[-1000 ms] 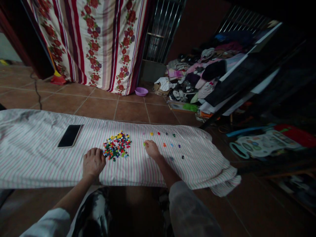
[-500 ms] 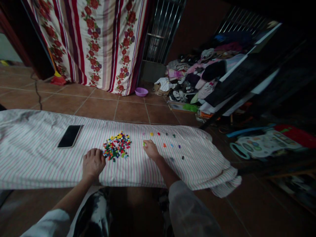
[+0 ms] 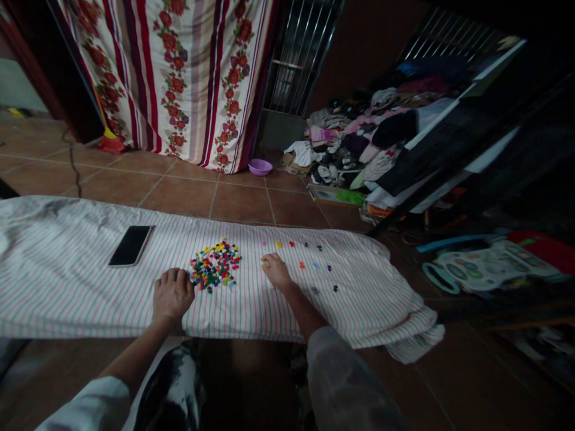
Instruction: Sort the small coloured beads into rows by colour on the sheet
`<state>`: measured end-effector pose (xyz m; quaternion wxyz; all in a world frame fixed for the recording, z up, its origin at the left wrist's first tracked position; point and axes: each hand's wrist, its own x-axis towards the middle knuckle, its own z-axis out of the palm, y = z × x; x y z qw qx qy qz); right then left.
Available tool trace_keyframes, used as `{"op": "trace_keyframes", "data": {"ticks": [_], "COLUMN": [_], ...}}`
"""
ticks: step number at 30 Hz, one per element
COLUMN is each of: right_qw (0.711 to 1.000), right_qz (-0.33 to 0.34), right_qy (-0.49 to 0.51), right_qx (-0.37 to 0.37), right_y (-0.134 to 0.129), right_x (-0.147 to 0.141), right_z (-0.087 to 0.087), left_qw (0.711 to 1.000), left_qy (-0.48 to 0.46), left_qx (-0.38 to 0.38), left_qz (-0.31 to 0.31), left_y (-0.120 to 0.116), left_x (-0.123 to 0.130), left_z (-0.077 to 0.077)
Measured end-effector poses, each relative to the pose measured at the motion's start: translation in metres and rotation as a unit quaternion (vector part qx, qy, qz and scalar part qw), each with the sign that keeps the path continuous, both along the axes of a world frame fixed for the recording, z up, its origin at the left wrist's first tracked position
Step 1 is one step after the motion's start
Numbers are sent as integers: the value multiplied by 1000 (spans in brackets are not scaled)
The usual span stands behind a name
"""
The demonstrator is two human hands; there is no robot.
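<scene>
Small coloured plastic pieces (image 3: 214, 266) sit in one dense mixed heap near the middle of a striped cloth (image 3: 67, 287) spread over a long board; exact kind of piece too small to tell. Heap shows red, yellow, green, blue and dark ones, too many to count. Right of the heap, well apart from it, about ten loose pieces (image 3: 291, 243) lie singly in two rough rows: pink, yellow, red, dark and teal in the far row, orange, blue, purple, dark and grey nearer. Left hand (image 3: 173, 294) lies back up, fingers relaxed, touching the heap's left edge, not clenched, nothing visibly held. Right hand (image 3: 276, 271) sits between heap and loose pieces, fingertips bunched on the cloth at one green piece (image 3: 265, 262); cannot tell if pinched or only touched. Pieces this small handle best one at a time, fingertips low, so neighbours don't get nudged. Also on the cloth: one smartphone (image 3: 130, 246), dark screen up, left of the heap. Beyond the cloth: one purple bowl (image 3: 260, 167) on the tile floor (image 3: 242, 203), below a floral striped curtain (image 3: 188, 78), one heap of clothes (image 3: 359, 143) to the right, one plastic toy panel (image 3: 485, 263) further right.
</scene>
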<state>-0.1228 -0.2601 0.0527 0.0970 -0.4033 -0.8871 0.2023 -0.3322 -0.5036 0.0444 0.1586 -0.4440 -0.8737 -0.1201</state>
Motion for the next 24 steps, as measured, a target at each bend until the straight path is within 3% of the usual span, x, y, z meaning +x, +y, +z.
{"op": "trace_keyframes", "data": {"ticks": [16,24], "right_qw": [999,999], "right_qz": [10,-17], "right_qy": [-26,-42], "right_qx": [-18,7], "right_y": [-3,-9], "right_x": [-1,-4], "right_z": [6,11], "left_qw": [1000,1000], "left_qy": [-9,-22], "left_qx": [4,-2], "left_qz": [-4,-4], "left_y": [-1,-1], "left_x": [-1,0], "left_z": [-1,2]}}
